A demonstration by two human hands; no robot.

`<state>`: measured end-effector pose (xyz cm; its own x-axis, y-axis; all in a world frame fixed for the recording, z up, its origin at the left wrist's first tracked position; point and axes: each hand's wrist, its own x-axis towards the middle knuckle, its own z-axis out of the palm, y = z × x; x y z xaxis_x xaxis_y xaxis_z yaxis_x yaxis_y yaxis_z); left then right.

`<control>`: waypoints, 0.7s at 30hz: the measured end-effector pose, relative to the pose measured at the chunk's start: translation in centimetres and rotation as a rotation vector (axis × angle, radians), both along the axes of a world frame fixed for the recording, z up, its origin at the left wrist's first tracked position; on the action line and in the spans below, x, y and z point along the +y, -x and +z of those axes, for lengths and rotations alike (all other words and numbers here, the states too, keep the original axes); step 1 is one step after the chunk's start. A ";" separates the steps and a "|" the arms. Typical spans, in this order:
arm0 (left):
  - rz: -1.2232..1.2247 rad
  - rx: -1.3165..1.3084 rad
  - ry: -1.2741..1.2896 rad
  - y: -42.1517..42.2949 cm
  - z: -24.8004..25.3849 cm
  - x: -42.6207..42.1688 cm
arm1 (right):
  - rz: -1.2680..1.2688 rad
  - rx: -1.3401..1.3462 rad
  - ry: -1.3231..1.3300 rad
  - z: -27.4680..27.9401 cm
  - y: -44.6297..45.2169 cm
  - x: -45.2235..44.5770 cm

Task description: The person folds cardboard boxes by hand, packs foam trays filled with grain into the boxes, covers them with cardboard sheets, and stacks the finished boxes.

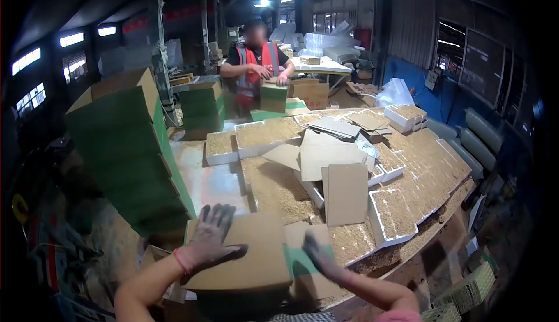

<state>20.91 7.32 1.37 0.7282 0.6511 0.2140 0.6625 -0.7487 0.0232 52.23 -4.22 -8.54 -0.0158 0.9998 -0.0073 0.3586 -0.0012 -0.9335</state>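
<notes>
A brown and green cardboard box point(256, 261) stands right in front of me, its brown top facing up. My left hand point(211, 239), in a grey-darkened glove or coating, lies flat on that top with fingers spread. At the box's right side a brown cardboard piece with a green band point(298, 265) sticks out; I cannot tell whether it is a flap or a separate piece. My right hand point(322, 259) is over this piece, fingers stretched out and slightly blurred, holding nothing visible.
Tall green-and-brown cartons point(125, 153) are stacked at left. White foam trays point(393, 217) filled with sawdust-like material cover the table, with loose cardboard sheets point(343, 194) on top. Across the table a co-worker point(256, 69) in a red vest handles another carton point(273, 98).
</notes>
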 end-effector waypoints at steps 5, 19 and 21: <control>-0.207 -0.572 0.073 6.6 0.7 0.2 | 0.242 0.407 0.105 4.1 2.1 -2.1; 0.318 -1.070 0.742 4.9 -3.7 -6.7 | 0.544 -0.310 -0.795 8.5 12.6 -1.7; 0.412 -1.241 0.833 5.8 -5.5 -6.1 | -0.151 -0.261 -0.771 7.4 0.8 -1.9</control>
